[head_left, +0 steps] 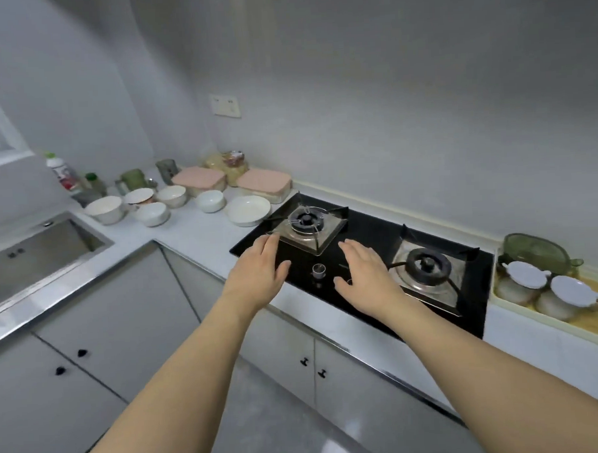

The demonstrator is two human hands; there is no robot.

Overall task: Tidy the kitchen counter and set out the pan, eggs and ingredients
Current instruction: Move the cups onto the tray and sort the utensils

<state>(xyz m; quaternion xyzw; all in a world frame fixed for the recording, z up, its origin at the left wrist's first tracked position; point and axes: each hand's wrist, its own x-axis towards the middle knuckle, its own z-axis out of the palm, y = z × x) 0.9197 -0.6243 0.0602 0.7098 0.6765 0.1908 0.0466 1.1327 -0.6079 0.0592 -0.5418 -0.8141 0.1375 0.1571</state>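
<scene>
Black glass gas hob [369, 230] sits in the desk [195, 227], and both hands hover over its front edge, holding nothing. Left hand [258, 272] has fingers straight and spread near the left burner [306, 222]; right hand [364, 271] is flat and relaxed between the knob [318, 270] and the right burner [426, 265]. Toward the desk's back-left corner there's a bunch of white bowls [211, 200], two pink-lidded containers [265, 184] and a bag of ingredients [234, 165]. Sink [35, 258] on the far left. Couldn't spot any pan or eggs.
</scene>
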